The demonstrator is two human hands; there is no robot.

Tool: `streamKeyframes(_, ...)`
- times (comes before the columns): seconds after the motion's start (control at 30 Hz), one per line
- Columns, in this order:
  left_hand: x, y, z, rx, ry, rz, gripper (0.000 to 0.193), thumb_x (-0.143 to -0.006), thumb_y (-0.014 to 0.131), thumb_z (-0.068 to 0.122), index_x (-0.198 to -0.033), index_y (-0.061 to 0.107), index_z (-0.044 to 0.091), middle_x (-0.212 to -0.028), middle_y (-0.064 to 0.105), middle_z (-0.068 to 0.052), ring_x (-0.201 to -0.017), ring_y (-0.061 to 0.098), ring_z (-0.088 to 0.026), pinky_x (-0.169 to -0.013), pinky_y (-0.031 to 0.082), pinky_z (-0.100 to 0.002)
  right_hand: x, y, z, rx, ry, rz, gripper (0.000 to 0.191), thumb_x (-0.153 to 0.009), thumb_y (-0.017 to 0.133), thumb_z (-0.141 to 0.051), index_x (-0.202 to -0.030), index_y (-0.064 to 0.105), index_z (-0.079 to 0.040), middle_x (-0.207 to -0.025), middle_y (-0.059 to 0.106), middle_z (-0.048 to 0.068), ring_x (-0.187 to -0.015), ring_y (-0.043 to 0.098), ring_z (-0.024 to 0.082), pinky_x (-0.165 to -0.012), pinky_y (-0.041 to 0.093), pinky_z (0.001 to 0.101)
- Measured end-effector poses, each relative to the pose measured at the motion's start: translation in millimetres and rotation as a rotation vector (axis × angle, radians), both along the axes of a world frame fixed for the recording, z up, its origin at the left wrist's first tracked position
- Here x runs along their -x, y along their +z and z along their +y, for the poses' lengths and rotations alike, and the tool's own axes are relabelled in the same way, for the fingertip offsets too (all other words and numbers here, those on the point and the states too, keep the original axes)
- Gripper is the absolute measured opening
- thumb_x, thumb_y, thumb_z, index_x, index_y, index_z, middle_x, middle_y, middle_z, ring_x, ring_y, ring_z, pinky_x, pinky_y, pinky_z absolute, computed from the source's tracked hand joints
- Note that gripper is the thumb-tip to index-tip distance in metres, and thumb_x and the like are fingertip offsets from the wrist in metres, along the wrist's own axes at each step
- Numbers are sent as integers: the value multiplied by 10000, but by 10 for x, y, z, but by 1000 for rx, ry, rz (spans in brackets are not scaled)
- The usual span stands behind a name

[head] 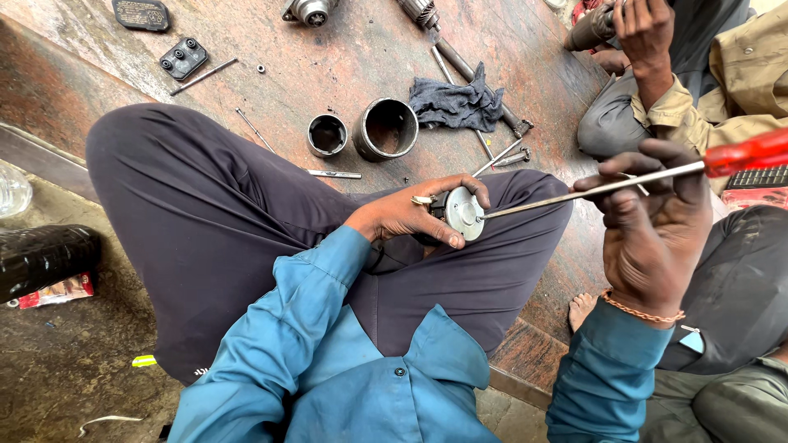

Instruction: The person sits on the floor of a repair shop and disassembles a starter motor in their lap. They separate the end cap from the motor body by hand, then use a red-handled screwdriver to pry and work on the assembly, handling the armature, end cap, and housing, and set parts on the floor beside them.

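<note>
Hands: left hand [410, 215] closed around a small round metal motor part [461, 213], held on the lap over the dark trousers [205, 213]. Right hand [652, 221] gripping a long screwdriver [591, 189] by its red handle, tip touching the part's face. Part looks rigid, fairly heavy, likely greasy; best held around its rim. Far on the stone floor [345, 57]: two metal cylinders [373, 130], dark rag [455, 102], loose rods. Far right: another person's hand [644, 29].

Round grey metal motor part [462, 213] over lap, red-handled screwdriver [624, 182] tip against it
</note>
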State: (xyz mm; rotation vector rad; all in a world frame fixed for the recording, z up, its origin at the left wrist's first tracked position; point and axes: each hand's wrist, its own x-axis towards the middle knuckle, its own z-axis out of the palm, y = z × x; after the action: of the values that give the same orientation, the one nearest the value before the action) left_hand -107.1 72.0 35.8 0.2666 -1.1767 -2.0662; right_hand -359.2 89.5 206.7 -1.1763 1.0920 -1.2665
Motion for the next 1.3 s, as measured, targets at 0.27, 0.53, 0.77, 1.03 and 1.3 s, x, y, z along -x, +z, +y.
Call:
streamKeyframes(0.27, -1, -13, -2, -1, -16, -19, 632, -728, 937, 172, -1277, 627, 133, -1191, 612, 21, -1175, 584, -132, -1039, 473, -311, -29, 93, -27, -11, 115, 3, 770, -992, 641, 72, -1668, 279, -3, -1205, 686, 311, -1194, 706, 410, -1121, 570, 564)
streamKeyframes(0.53, -15, -25, -4, 25, 18, -41, 620, -736, 935, 184, -1276, 633, 135, -1228, 594, 27, -1219, 568, -139, -1074, 451, -313, -122, 72, 15, -88, 118, -148, 682, -989, 591, 89, -1599, 304, -11, -1098, 664, 242, -1049, 713, 361, -1097, 538, 601)
streamKeyframes(0.77, -8, -69, -5, 9, -4, -33, 619, -737, 935, 164, -1278, 636, 132, -1223, 588, 22, -1211, 566, -142, -1068, 455, -318, 185, -160, 136, 137, 30, 352, 476, -1086, 716, 148, -1497, 499, 51, -981, 617, 194, -957, 714, 364, -971, 614, 522)
streamKeyframes(1.03, -32, -20, -2, 12, -7, -38, 614, -739, 935, 147, -1275, 633, 138, -1254, 587, 23, -1229, 564, -138, -1083, 451, -317, 119, -115, 96, -88, 23, -233, 837, -991, 607, 118, -1717, 218, -28, -1160, 699, 242, -1058, 749, 387, -1034, 594, 606)
streamKeyframes(1.3, -164, 134, -17, -80, -43, -163, 614, -733, 924, 147, -1274, 634, 142, -1228, 601, 9, -1164, 607, -162, -901, 538, -387, 454, -223, 470, -310, 25, 392, 239, -984, 486, 11, -1185, 603, 64, -870, 702, 180, -706, 674, 236, -659, 551, 333)
